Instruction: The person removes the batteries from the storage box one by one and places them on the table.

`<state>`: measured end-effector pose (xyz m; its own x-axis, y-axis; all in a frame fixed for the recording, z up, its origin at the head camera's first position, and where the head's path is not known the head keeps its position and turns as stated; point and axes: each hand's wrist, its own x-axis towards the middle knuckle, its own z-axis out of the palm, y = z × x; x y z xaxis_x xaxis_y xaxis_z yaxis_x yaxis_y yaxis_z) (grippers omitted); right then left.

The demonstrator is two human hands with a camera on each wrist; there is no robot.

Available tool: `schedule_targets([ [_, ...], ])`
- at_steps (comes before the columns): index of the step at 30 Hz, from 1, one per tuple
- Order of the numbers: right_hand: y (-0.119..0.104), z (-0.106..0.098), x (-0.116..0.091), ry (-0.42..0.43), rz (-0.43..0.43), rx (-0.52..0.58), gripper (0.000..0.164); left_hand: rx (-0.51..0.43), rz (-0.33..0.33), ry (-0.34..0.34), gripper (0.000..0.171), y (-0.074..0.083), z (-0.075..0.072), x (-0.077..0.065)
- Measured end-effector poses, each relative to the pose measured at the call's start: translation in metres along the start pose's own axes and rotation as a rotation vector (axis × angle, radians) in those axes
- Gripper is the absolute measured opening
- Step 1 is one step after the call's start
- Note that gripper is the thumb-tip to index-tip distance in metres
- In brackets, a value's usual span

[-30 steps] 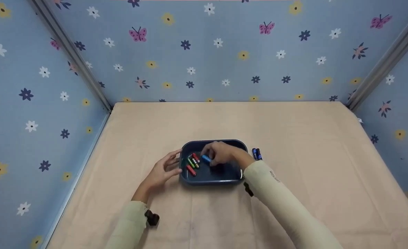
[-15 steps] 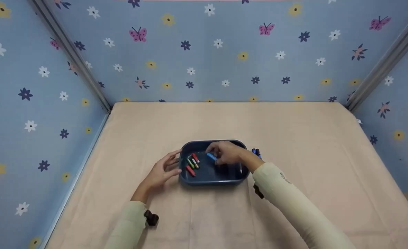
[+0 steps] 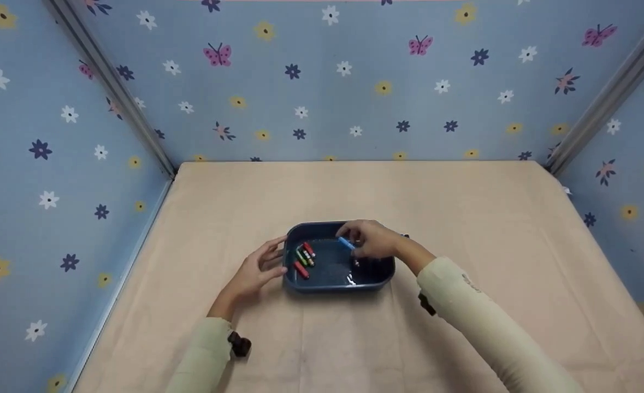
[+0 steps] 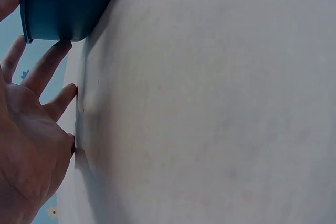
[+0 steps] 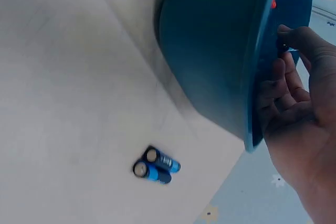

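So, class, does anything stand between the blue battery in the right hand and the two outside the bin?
Yes, the right-hand wall of the bin. The right hand pinches the blue battery on its inner side; the two batteries lie on the table outside.

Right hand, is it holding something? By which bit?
The right hand pinches a blue battery, thumb at its nearer end; the fingers' exact spot is unclear.

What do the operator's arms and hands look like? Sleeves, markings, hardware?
Left hand and right hand: no gloves. Left sleeve and right sleeve: long, pale green; the right has a small grey marking, unreadable. Left wrist unit and right wrist unit: small, black. No cables visible.
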<state>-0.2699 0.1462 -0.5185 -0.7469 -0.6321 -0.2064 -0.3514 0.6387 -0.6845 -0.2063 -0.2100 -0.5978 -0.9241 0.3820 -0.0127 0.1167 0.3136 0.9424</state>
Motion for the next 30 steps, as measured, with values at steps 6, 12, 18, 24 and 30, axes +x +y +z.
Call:
schedule_targets([
  [6, 0.006, -0.012, -0.01, 0.044, -0.009, 0.016, 0.053, 0.008, 0.003, 0.008, 0.075, 0.001, -0.001, 0.0],
  [12, 0.011, -0.02, -0.02, 0.09, -0.009, 0.086, 0.053, 0.029, 0.023, 0.018, 0.074, -0.002, -0.001, 0.0],
  [18, 0.016, -0.027, -0.029, 0.141, -0.01, 0.098, 0.052, -0.011, -0.028, 0.016, 0.075, -0.001, 0.001, 0.0],
  [24, 0.031, -0.035, -0.038, 0.175, 0.04, 0.103, 0.052, -0.015, -0.033, 0.014, 0.074, -0.001, 0.002, 0.0],
  [30, 0.049, -0.044, -0.051, 0.211, 0.056, 0.079, 0.052, -0.002, -0.03, 0.012, 0.074, 0.0, 0.001, 0.0],
])
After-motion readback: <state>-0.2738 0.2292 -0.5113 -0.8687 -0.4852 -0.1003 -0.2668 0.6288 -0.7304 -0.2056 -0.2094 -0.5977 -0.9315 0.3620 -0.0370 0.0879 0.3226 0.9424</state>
